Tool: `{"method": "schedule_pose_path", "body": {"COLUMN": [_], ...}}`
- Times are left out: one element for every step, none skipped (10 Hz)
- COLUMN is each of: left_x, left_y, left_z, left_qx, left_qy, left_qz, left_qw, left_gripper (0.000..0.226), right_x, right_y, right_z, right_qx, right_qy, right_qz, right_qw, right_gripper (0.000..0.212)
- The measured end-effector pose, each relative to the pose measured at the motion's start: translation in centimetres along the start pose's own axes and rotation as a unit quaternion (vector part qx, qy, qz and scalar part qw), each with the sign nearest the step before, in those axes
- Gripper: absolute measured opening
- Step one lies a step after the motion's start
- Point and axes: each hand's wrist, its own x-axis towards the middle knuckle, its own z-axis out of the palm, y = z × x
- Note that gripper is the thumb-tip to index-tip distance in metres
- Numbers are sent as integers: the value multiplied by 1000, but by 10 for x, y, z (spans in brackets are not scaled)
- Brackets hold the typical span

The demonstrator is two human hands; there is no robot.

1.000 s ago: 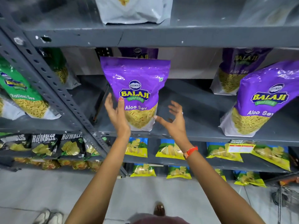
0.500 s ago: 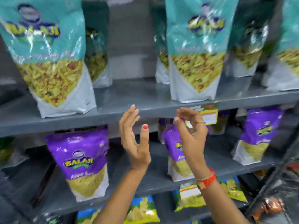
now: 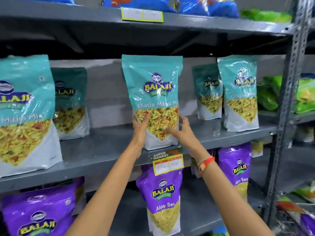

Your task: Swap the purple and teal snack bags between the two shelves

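A teal Khatta Mitha Mix bag (image 3: 153,92) stands upright at the middle of the upper grey shelf (image 3: 102,150). My left hand (image 3: 140,126) clasps its lower left side. My right hand (image 3: 180,130) presses its lower right side, fingers spread over the white base. More teal bags stand on the same shelf: one at the far left (image 3: 25,113), one behind it (image 3: 69,103), two at the right (image 3: 238,92). On the shelf below stand purple Aloo Sev bags: one in the middle (image 3: 162,198), one at the left (image 3: 37,213), one at the right (image 3: 237,169).
A price label (image 3: 167,161) hangs from the shelf edge under the held bag. Blue bags (image 3: 204,5) fill the top shelf. Green bags (image 3: 272,92) lie in the neighbouring rack past the perforated grey upright (image 3: 288,99).
My view has lifted from the purple-bag shelf to the teal-bag shelf. Both hands, empty before, have risen and closed around the middle teal bag.
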Motion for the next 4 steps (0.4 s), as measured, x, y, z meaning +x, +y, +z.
{"method": "schedule_pose_path", "body": {"left_x": [5, 11, 8, 8], "left_y": [10, 15, 17, 21], "left_z": [16, 25, 28, 33], "left_qx": [4, 22, 27, 17], "left_qy": [0, 2, 1, 28], "left_qz": [-3, 0, 0, 14], "left_qw": [1000, 1000, 1000, 999], "left_gripper": [88, 82, 81, 74], "right_x": [8, 14, 13, 17], "right_y": [-8, -11, -10, -8], "right_z": [-15, -22, -25, -28], "right_qx": [8, 10, -2, 7], "right_qy": [7, 3, 2, 23], "right_qz": [-11, -22, -25, -43], "right_qw": [1000, 1000, 1000, 999], "right_gripper": [70, 70, 72, 75]}}
